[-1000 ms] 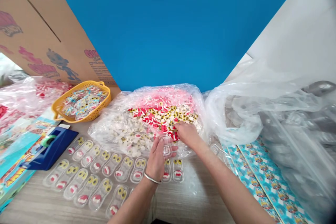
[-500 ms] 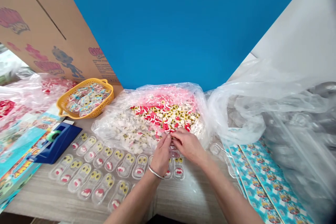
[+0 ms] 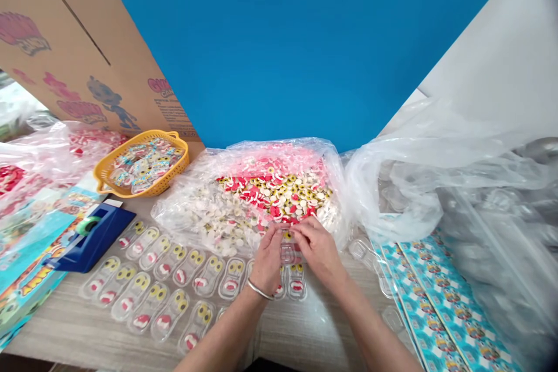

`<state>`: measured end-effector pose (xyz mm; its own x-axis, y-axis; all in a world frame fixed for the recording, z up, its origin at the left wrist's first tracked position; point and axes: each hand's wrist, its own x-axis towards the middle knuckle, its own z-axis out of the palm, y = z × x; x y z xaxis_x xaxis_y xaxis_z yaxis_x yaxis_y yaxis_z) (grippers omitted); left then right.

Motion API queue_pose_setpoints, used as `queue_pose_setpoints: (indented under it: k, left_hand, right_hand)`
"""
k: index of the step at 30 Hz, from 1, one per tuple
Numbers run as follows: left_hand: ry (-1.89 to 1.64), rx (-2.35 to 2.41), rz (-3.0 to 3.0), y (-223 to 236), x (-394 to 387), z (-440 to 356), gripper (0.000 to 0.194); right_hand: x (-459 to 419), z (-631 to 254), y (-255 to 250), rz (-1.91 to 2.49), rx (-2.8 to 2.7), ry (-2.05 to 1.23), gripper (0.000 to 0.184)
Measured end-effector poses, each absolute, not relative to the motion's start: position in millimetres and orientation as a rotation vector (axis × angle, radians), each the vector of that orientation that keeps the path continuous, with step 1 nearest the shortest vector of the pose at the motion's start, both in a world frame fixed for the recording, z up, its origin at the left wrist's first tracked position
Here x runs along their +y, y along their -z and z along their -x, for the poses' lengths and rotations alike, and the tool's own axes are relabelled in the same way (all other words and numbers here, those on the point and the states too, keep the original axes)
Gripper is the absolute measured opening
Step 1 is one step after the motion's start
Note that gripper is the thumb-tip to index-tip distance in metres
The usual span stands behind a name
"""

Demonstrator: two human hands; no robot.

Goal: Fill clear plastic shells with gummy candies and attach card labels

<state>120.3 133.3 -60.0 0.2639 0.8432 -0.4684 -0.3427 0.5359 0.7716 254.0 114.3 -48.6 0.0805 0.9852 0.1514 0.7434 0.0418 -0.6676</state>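
Between my two hands a small clear plastic blister tray [image 3: 288,254] is held up in front of the candy bag, with one yellow eye candy [image 3: 287,235] showing near its top. My left hand [image 3: 267,254] is closed on the tray's left side; a metal bangle circles that wrist. On the other side, my right hand [image 3: 317,245] pinches near the upper edge of the tray, its fingertips partly hidden. Just behind lies an opened clear bag [image 3: 244,209] of loose yellow eyes and red-and-white mouth candies [image 3: 279,209]. Filled blisters [image 3: 209,274] lie in rows on the table, several partly behind my left arm.
A yellow basket [image 3: 99,177] of packed pieces and a blue tape dispenser [image 3: 93,244] stand left. A cardboard box [image 3: 87,58] and blue panel [image 3: 305,46] rise behind. Printed turquoise card sheets [image 3: 436,302] and crumpled plastic bags [image 3: 401,186] lie right.
My fingers have shifted slightly apart on the blister tray, and a yellow eye candy now shows in its upper part. My right hand has moved a little downward.
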Motion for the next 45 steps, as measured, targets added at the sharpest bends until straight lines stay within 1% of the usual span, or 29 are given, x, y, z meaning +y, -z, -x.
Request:
queue_pose_setpoints:
  k: [2,4,6,11,17,19,25,29,32,35,38,45]
  left_hand:
    - [-0.837,1.0,-0.574,56.9,134.6,-118.8,0.03]
    - [-0.834,1.024,-0.547,54.7,136.5,-117.2,0.033]
    - [-0.841,1.043,-0.535,53.7,138.1,-115.9,0.037]
    - [-0.86,1.054,-0.518,52.5,140.3,-113.5,0.044]
    - [-0.854,1.063,-0.505,52.6,141.9,-112.9,0.044]
    - [-0.852,1.059,-0.506,53.9,142.0,-113.0,0.044]
    - [-0.879,0.996,-0.439,54.6,144.4,-111.4,0.037]
    - [-0.885,0.883,-0.386,52.1,145.8,-112.7,0.033]
    - [-0.902,0.863,-0.423,49.8,143.2,-119.8,0.029]
    - [-0.87,0.905,-0.487,47.7,137.7,-130.5,0.024]
    - [-0.835,0.908,-0.508,45.4,131.9,-139.8,0.019]
    - [-0.769,0.912,-0.532,39.7,123.4,-149.5,0.017]
  right_hand:
    - [124.5,-262.5,47.1,1.906,-1.733,-0.451,0.023]
    - [139.0,-270.4,44.4,2.128,-1.832,-0.376,0.023]
    - [154.3,-274.6,43.1,2.26,-1.956,-0.352,0.022]
    - [178.0,-269.8,50.4,2.311,-2.066,-0.377,0.02]
    - [185.8,-266.5,56.8,2.39,-2.049,-0.367,0.026]
    - [189.2,-267.2,56.2,2.361,-2.067,-0.364,0.027]
    - [184.4,-269.8,45.9,2.244,-2.106,-0.349,0.02]
    - [142.8,-263.6,34.7,1.948,-2.011,-0.389,0.013]
    - [104.0,-254.1,32.4,1.739,-2.097,-0.376,0.012]
    - [76.8,-249.7,36.5,1.681,-2.206,-0.242,0.015]
    - [61.2,-252.6,41.1,1.661,-2.191,-0.157,0.021]
    - [42.3,-254.4,48.0,1.675,-1.881,-0.243,0.022]
